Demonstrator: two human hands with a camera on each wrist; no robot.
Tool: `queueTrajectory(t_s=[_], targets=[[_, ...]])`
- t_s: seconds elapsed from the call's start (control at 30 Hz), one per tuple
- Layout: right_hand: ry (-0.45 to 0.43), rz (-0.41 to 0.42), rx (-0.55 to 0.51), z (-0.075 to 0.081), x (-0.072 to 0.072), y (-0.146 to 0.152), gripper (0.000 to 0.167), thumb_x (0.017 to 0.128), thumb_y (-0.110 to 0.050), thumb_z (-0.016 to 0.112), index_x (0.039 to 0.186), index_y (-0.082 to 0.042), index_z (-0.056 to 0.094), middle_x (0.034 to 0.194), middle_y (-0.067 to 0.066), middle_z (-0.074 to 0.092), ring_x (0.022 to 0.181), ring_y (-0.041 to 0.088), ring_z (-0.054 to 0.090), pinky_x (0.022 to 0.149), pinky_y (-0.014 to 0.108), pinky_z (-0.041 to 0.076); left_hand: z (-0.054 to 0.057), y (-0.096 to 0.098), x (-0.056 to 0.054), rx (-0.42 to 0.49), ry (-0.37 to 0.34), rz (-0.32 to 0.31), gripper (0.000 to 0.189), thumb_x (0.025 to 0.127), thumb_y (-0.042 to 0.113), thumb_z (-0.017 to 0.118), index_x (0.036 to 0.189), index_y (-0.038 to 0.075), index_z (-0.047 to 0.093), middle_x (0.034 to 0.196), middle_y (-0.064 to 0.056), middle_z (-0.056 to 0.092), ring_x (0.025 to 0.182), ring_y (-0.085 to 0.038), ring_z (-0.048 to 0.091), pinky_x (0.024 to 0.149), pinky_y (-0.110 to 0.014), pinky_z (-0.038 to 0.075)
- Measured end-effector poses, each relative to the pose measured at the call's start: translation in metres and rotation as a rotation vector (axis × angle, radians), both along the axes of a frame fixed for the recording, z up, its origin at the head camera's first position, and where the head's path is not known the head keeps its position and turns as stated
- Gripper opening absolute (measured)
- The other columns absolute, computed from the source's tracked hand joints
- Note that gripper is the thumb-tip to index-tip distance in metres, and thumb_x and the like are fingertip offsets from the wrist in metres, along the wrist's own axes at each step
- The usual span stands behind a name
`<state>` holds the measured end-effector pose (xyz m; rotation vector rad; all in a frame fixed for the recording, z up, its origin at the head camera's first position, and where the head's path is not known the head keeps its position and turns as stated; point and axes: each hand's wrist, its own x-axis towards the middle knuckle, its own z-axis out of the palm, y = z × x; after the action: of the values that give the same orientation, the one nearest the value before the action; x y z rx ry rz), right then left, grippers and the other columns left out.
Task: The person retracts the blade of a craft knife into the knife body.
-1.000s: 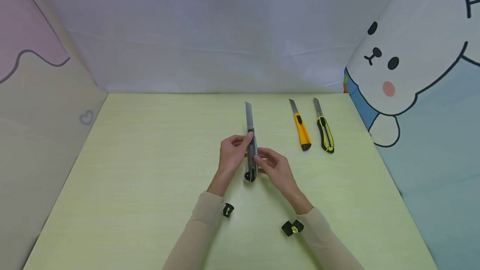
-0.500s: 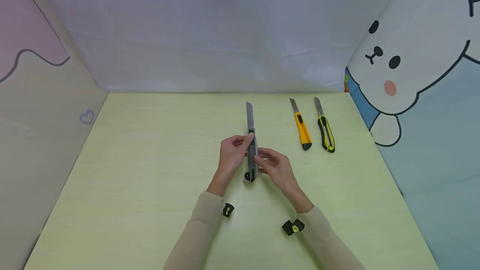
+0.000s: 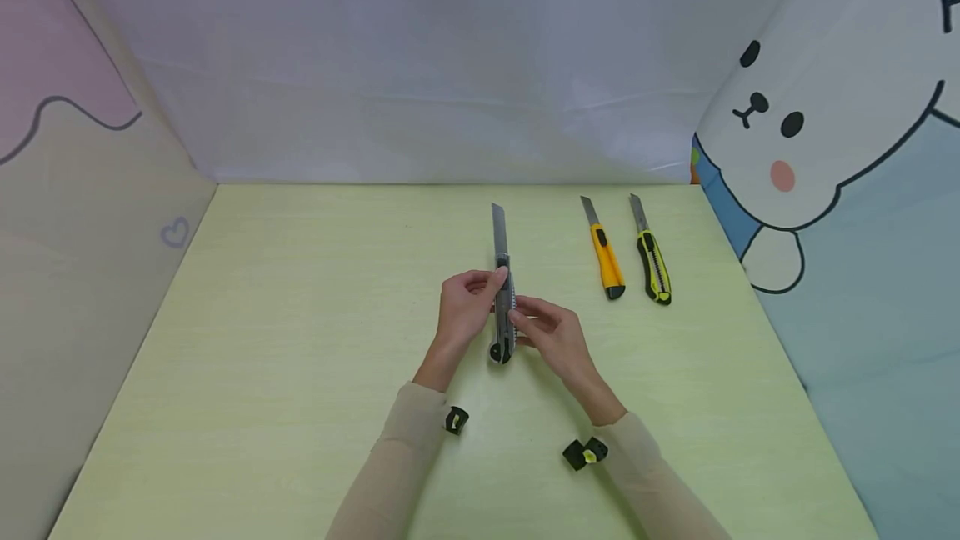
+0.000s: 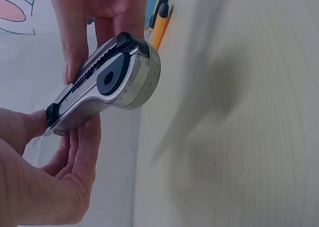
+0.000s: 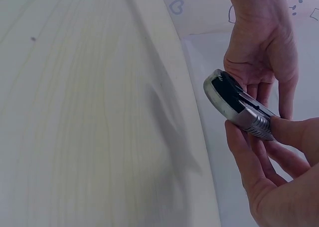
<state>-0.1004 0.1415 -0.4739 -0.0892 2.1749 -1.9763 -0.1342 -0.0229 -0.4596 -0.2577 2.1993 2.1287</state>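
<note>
A silver and black utility knife (image 3: 503, 307) is held above the table, its long blade (image 3: 499, 227) extended and pointing away from me. My left hand (image 3: 463, 307) grips it near the blade end, thumb on the black slider. From the right side, my right hand (image 3: 551, 336) pinches the handle lower down between thumb and fingers. The left wrist view shows the knife's rounded butt with a black dial (image 4: 112, 77) and a toothed track. In the right wrist view the ribbed side of the utility knife (image 5: 239, 102) faces the camera, its blade hidden.
To the right on the pale table (image 3: 300, 340) lie a yellow utility knife (image 3: 607, 261) and a green and black utility knife (image 3: 654, 265), both with blades out and pointing away. A white cloth (image 3: 435, 65) hangs behind the table's far edge. Printed panels flank both sides.
</note>
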Motion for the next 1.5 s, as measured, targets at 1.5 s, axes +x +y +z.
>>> queueTrajectory(t_s=[1.5], targets=[[-0.011,-0.039,-0.021,-0.0064,-0.0021,0.0031,0.036,0.098,-0.006,0.07,0.132,0.004,0.066,0.124,0.023,0.07,0.096,0.021,0.075,0.082,0.041,0.061,-0.004,0.0032,0.0034,0.017,0.035,-0.01,0.03,0.098,0.021,0.072,0.111,-0.006,0.072,0.1,-0.017,0.075,0.09,-0.022,0.071,0.076,-0.03,0.061]])
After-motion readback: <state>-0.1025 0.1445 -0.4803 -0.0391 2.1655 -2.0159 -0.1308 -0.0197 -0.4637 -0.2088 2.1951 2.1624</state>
